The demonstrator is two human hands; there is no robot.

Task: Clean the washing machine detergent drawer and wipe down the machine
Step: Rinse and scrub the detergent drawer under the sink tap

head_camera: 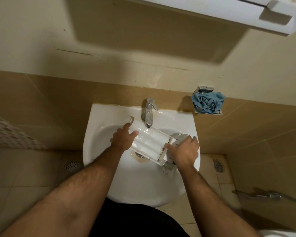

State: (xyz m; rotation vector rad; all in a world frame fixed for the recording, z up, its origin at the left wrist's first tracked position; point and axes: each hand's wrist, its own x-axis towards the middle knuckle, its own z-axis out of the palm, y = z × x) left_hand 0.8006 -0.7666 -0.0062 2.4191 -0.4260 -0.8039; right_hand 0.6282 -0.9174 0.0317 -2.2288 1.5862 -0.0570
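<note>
Over the sink [99,161], under the tap [149,115]: left hand [122,141] gripping the detergent drawer [149,144] far-left, right hand [184,151] clasping its near-right end. Probably light, rigid, slippery; hold edges.

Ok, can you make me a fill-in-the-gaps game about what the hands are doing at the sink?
1. Both hands hold the white detergent drawer over the ____.
2. The tap pours ____ onto the drawer.
3. The colour of the cloth bunched in the wall holder is ____.
4. The left hand holds the drawer's end nearer the tap; the far end is gripped by the ____ hand.

Missing words: sink, water, blue, right
</note>
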